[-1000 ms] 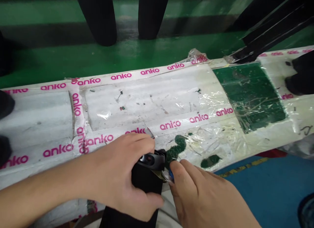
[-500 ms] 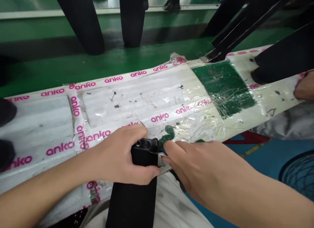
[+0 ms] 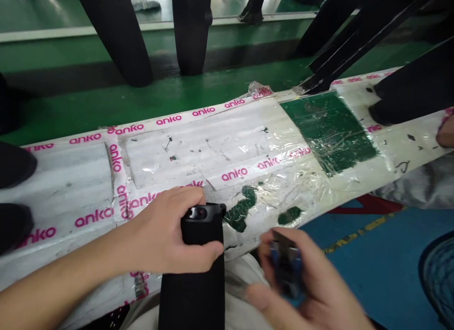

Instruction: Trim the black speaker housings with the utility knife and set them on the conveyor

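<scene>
My left hand (image 3: 173, 233) is wrapped round the upper end of a long black fabric-covered bar (image 3: 193, 299). A hard black end fitting (image 3: 202, 212) with small holes caps this bar, which leans from my lap against the bench edge. My right hand (image 3: 312, 282), blurred, is apart from the bar to its right. It grips a small hand tool (image 3: 286, 264) with blue sides and a metallic front; its exact kind is smeared by motion.
A bench board (image 3: 227, 145) covered in white sheet and pink-lettered tape spans the view. More black bars (image 3: 189, 37) lean beyond it over a green surface (image 3: 71, 103). Another person's hand (image 3: 446, 131) shows at the right edge. A round mesh basket (image 3: 438, 278) stands at lower right.
My right hand has pulled away from the end fitting, down and to the right, turning so the blue-sided tool shows. My left hand keeps its hold on the bar.
</scene>
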### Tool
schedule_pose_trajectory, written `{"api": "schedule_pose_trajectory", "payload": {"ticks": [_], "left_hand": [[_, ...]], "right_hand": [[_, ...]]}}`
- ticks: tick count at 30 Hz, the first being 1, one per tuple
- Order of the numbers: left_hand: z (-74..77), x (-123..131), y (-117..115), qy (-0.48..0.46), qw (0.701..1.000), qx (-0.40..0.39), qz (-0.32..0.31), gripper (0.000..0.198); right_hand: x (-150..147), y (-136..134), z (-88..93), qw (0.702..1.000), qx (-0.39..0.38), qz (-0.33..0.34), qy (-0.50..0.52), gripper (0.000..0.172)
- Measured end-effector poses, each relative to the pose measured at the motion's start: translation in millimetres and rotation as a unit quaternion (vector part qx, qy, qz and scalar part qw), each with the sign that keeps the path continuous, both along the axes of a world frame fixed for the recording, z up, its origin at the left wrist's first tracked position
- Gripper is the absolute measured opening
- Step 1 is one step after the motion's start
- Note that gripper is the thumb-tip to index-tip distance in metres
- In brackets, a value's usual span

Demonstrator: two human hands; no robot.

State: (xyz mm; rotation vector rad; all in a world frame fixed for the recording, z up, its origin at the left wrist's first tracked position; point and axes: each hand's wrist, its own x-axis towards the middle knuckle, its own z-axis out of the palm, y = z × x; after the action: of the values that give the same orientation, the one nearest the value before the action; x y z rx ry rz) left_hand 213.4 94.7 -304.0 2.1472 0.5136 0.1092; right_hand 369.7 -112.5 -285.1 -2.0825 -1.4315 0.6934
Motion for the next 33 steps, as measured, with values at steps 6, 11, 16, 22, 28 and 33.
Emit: {"api": "schedule_pose_trajectory", "payload": {"ticks": [6, 11, 16, 22, 28, 33], "left_hand": [[28.7, -15, -6, 0.014, 0.997, 0.064, 0.027, 0.045], [8.7, -15, 21, -0.032, 0.999, 0.014, -0.01, 0.068], [-21.6, -6, 14, -0.051, 0.983, -0.174, -0.021, 0.057], [-45.5, 1, -7, -0.138, 0.965, -0.223, 0.001, 0.057], [-27.6, -3, -5, -0.153, 0.986, -0.059, -0.002, 0.042], [-9.5, -8, 1, -0.056, 0.998, -0.021, -0.033, 0.041]], "right_hand": [[-36, 30, -23.3, 0.881, -0.051, -0.141, 0.448, 0.062], [-5, 19, -28.3, 0.834, -0.094, -0.251, 0.482, 0.071], [7, 11, -29.8, 0.815, -0.119, -0.269, 0.499, 0.079], [3, 9, -37.3, 0.803, -0.106, -0.25, 0.53, 0.079], [-6, -1, -35.3, 0.83, -0.165, -0.17, 0.505, 0.069], [-4, 0, -23.6, 0.997, -0.032, 0.06, -0.024, 0.031]]}}
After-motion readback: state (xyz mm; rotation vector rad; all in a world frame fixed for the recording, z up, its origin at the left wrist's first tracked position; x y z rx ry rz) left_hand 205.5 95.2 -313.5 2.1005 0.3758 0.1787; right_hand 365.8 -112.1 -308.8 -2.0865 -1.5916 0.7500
